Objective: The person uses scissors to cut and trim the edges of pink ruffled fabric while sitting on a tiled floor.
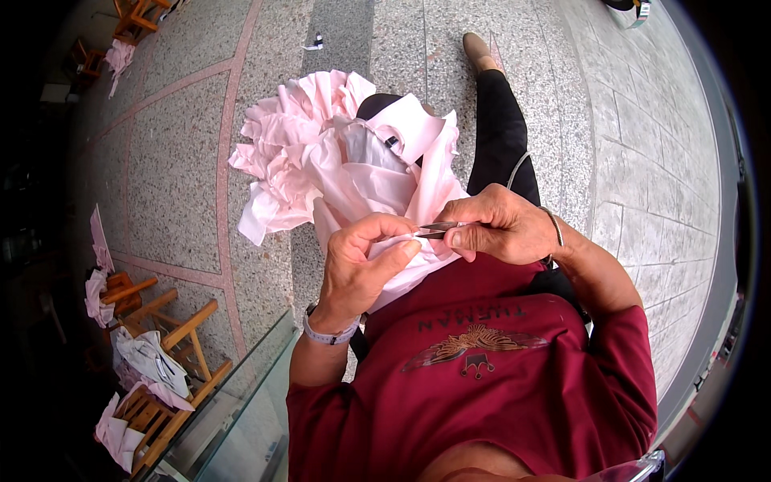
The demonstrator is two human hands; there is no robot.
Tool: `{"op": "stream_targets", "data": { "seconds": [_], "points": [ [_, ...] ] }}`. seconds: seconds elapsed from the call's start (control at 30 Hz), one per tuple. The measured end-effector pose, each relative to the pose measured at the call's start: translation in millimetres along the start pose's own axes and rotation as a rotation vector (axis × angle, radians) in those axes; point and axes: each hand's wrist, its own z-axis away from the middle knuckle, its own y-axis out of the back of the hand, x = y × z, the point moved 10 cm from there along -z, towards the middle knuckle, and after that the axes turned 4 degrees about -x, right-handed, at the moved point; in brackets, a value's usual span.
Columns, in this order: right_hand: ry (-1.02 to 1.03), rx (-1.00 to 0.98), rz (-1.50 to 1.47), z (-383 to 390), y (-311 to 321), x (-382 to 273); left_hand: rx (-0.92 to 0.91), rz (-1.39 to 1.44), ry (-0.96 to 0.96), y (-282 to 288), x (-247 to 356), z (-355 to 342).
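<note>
A pale pink garment (361, 181), likely a shirt, lies bunched across my lap and spills to the left. Its collar (409, 128), with a small dark label inside, faces up near my knee. My left hand (353, 265) pinches an edge of the pink cloth between thumb and forefinger. In my right hand (510, 225) is a small pair of thread snips (436, 230), gripped between thumb and fingers. The two pointed blades stand slightly apart and reach to the cloth edge at my left fingertips. Any thread there is too small to make out.
Wooden chairs (193, 329) at the lower left carry pink garments and a white-grey garment (151, 360). A glass panel (249, 426) stands beside my left elbow. Another wooden chair (138, 20) is at the far left. A small black-and-white item (317, 42) lies on the speckled floor.
</note>
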Motion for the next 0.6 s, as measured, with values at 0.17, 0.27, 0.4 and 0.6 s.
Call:
{"op": "stream_targets", "data": {
  "seconds": [0.17,0.27,0.4,0.6],
  "points": [
    [-0.010,0.012,0.075,0.6,0.9,-3.1,-0.029,-0.088,0.070,-0.1,-2.6,1.8],
    [-0.022,0.011,0.104,1.1,1.4,-3.3,-0.032,-0.113,0.038,-1.6,0.8,1.1],
    [-0.025,-0.003,0.113,1.3,1.2,-5.1,-0.043,-0.146,0.012,-2.3,2.2,0.9],
    [-0.029,-0.019,0.096,1.2,0.4,-5.7,-0.060,-0.140,0.035,-1.7,2.0,0.8]
  ]
}}
